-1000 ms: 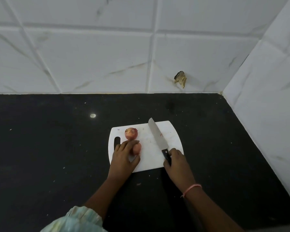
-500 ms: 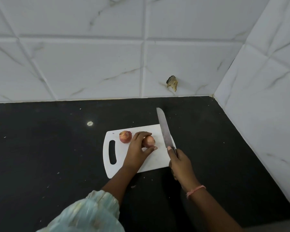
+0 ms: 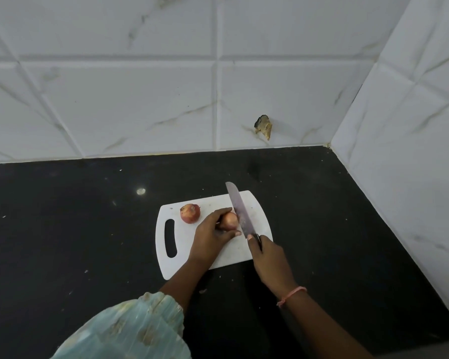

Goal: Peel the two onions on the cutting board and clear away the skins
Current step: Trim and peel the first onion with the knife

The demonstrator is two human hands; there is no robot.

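Two hands closer, knife (image 3: pixel 240 211) now beside onion (image 3: pixel 229 221)

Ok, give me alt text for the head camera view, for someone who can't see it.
A person's left hand holds an onion on a white cutting board while the right hand sets a knife blade against it. A second, unpeeled onion sits beside it; the board lies on a black counter.

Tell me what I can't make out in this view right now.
Head view only:
- Black knife handle: mostly covered by the right hand.
- Left side of the small brownish onion: hidden by the left hand.
- Whether the steel blade has cut in: too small.
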